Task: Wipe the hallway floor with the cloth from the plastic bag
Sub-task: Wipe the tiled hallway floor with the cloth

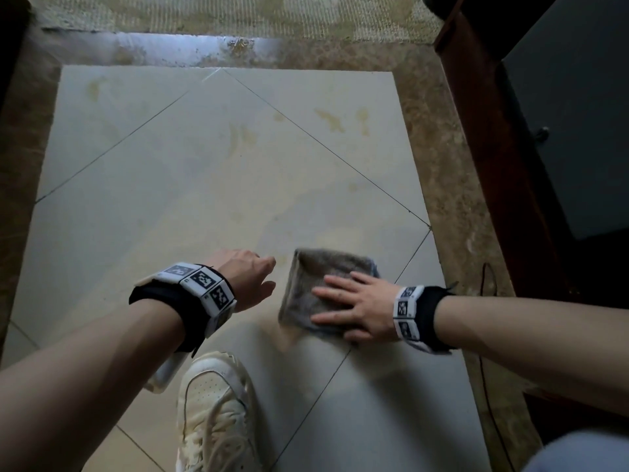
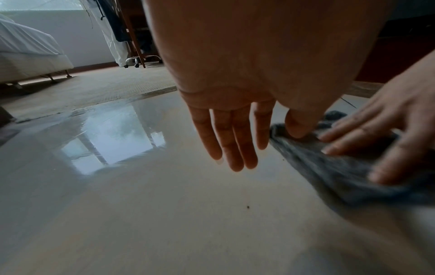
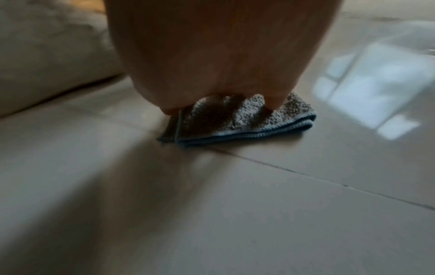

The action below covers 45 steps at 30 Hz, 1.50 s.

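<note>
A folded grey cloth [image 1: 308, 284] with a blue hem lies flat on the pale tiled hallway floor [image 1: 204, 172]. My right hand [image 1: 354, 306] presses on it with straight, spread fingers, covering its near right part. In the right wrist view the cloth [image 3: 247, 121] bunches under the hand [image 3: 212, 74]. My left hand [image 1: 252, 277] hovers just left of the cloth, fingers straight and holding nothing. In the left wrist view the left hand [image 2: 233, 130] hangs over the glossy floor [image 2: 141, 204], with the cloth [image 2: 329, 167] and right fingers [image 2: 367, 141] at the right.
Yellowish stains [image 1: 337, 120] mark the tiles farther ahead. A brown marble border [image 1: 442, 185] frames the tiles, with carpet [image 1: 238, 15] beyond. Dark wooden furniture [image 1: 503, 165] stands along the right. My white sneaker [image 1: 214, 413] and a thin black cable [image 1: 486, 369] are near.
</note>
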Motion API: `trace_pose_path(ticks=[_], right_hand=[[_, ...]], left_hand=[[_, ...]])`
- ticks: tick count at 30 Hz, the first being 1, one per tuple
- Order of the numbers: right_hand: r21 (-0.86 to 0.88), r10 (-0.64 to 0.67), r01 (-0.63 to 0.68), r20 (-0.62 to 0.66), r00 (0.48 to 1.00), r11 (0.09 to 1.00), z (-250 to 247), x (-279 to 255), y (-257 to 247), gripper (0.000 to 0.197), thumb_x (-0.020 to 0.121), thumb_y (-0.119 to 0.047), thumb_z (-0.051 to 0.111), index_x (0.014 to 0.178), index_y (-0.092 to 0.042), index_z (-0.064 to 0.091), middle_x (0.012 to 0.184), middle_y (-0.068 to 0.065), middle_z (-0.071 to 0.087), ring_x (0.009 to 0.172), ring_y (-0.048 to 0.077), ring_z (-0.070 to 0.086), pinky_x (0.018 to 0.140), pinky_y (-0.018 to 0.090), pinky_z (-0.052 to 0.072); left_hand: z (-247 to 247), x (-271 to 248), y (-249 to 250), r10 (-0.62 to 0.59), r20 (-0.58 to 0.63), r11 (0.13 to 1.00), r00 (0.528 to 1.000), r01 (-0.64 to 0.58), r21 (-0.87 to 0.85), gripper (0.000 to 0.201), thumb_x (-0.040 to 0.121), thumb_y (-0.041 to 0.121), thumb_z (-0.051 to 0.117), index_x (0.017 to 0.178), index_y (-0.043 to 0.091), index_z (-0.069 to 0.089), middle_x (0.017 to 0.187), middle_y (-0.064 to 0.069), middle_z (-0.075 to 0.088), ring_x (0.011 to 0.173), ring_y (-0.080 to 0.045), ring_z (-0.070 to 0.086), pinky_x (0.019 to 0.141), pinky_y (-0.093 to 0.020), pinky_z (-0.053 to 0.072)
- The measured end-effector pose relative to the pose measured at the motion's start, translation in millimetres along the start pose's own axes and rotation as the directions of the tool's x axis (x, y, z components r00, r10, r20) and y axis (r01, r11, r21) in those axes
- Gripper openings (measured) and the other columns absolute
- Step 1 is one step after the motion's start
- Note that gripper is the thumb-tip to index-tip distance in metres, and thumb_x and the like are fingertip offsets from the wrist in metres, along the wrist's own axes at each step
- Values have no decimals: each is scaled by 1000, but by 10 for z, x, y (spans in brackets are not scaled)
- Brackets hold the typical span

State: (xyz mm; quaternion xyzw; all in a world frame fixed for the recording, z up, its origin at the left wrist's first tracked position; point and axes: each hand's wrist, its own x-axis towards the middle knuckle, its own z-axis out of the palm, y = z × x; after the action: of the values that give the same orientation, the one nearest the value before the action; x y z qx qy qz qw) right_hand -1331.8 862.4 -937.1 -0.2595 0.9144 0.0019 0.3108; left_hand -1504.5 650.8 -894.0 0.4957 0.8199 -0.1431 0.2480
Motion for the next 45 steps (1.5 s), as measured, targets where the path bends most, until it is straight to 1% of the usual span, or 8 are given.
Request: trace_pose_path(ticks=[4,7,15,26,31,35,39,45], right_hand=[[85,154,-158,53,987,984,-35,121,-93,72,92,-69,23,153,-45,-6,162,8,-20,148,36,-18,117,62,7],[70,48,-54,90,995,996,107,65,-470,85,80,-77,20,153,-43,-10,158,16,-28,142,43,-28,112,68,-7],[-69,-240,235,-75,968,970,-4,97,-319,67,96,-49,42,156,-38,12,162,12,20,148,35,19,112,55,33],[-54,-169,163,-138,976,985,52,333,-168,65,94,-62,38,153,-43,21,162,5,23,149,36,16,116,57,21],[50,157,-152,-119,980,987,-70,335,268,67,92,-72,18,154,-45,12,163,7,16,147,41,15,111,61,30],[84,240,-234,-70,968,969,-41,396,175,79,86,-80,16,153,-44,-6,162,12,-9,145,44,-12,115,64,14],[-57,-101,97,-75,992,994,25,371,-246,79,89,-74,32,156,-32,20,161,18,15,145,50,8,110,71,18],[-157,-528,516,-45,848,842,50,603,-552,69,89,-60,50,151,-42,28,164,2,15,151,33,2,118,59,9]], left_hand=[[91,-99,-77,-22,24,1000,999,22,-2,38,97,49,41,121,21,51,112,-4,65,102,-29,62,74,-32,46],[116,-142,-113,-47,42,998,998,48,-32,38,97,47,42,121,20,52,113,-6,64,103,-31,62,76,-32,47],[201,-276,-184,-78,76,994,994,83,-65,39,98,41,44,124,13,53,118,-11,63,107,-32,59,71,-29,38],[339,-351,-181,-106,67,990,992,112,-88,37,97,42,45,121,15,55,118,-10,64,108,-31,60,80,-32,44],[446,-361,-305,-147,85,980,986,157,-126,36,95,44,44,117,18,54,114,-8,64,105,-31,61,81,-36,50],[467,-349,-436,-147,85,985,985,154,-81,36,96,44,42,119,18,53,116,-7,63,105,-31,61,77,-35,47],[426,-350,-549,-167,86,980,982,175,-97,36,96,45,43,119,19,54,116,-6,63,105,-30,61,80,-36,51],[453,-343,-542,-173,88,978,981,182,-106,33,95,41,42,117,21,56,116,-5,65,104,-30,62,70,-31,43]])
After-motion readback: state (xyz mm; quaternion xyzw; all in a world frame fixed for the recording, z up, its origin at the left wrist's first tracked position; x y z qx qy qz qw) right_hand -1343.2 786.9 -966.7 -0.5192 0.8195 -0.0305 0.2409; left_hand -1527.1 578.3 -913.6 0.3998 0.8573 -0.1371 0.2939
